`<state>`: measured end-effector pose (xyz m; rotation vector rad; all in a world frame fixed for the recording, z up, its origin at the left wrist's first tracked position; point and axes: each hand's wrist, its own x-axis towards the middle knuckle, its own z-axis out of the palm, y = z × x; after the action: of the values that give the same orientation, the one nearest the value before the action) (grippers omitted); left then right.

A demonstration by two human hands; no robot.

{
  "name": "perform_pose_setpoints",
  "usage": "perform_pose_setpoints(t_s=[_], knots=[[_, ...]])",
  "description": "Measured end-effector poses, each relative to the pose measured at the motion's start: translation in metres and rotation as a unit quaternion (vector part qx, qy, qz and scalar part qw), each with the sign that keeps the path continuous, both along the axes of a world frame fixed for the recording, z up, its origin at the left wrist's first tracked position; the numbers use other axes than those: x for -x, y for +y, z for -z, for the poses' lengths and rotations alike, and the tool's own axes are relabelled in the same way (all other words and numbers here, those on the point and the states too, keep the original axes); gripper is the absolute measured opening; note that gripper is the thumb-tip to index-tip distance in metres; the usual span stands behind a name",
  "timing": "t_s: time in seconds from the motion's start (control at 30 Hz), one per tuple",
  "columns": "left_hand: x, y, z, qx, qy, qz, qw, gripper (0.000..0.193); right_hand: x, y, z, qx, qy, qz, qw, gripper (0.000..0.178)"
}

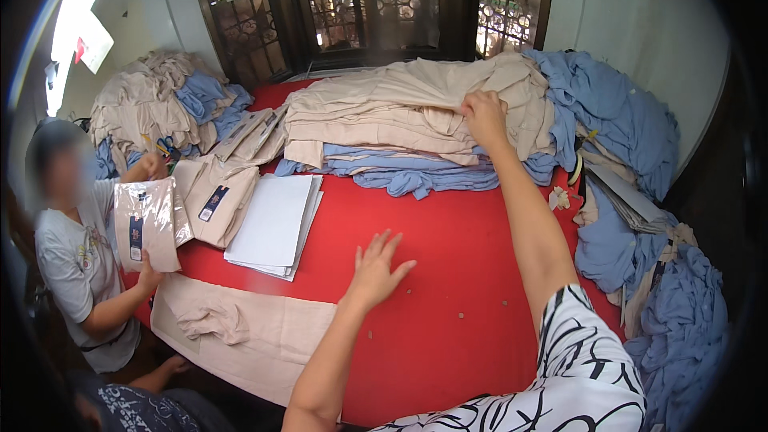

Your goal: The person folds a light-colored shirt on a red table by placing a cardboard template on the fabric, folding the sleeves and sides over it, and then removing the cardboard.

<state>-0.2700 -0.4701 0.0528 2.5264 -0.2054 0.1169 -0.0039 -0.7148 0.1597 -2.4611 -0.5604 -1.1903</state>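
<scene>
At the far side of the red table, my right hand [486, 118] is closed on the edge of a beige garment [416, 84], pinching its cloth. That garment lies on top of a wide stack of folded beige garments, with blue garments [384, 172] beneath them. My left hand [378, 274] hovers over or rests on the red tablecloth [448, 232], fingers spread, holding nothing; whether it touches the cloth I cannot tell. Left of it lies a pile of white sheets [270, 224]. Nearer me, a beige garment [272, 336] is laid out along the table's left front edge.
At the left, a co-worker [76, 248] holds a beige garment in a clear bag [148, 224]. Packed garments [220, 204] lie beside the sheets. Heaps of beige and blue cloth [152, 104] stand at the back left, and blue cloth [616, 112] at the right. Another person's sleeve [152, 408] shows lower left.
</scene>
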Motion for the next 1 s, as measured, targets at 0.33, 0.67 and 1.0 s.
perform_pose_setpoints(t_s=[0.33, 0.67, 1.0], knots=[[0.025, -0.017, -0.01, 0.209, -0.164, -0.129, 0.955, 0.033, 0.387, -0.008, 0.069, 0.17, 0.387, -0.466, 0.777, 0.013], [-0.009, -0.075, 0.077, 0.016, -0.121, -0.284, 0.951, 0.05, 0.18, -0.029, 0.154, -0.113, 0.334, -0.098, 0.931, 0.036], [0.101, 0.027, 0.104, 0.554, 0.045, -0.161, 0.816, 0.042, 0.351, -0.13, 0.156, -0.247, 0.583, -0.24, 0.736, 0.036]])
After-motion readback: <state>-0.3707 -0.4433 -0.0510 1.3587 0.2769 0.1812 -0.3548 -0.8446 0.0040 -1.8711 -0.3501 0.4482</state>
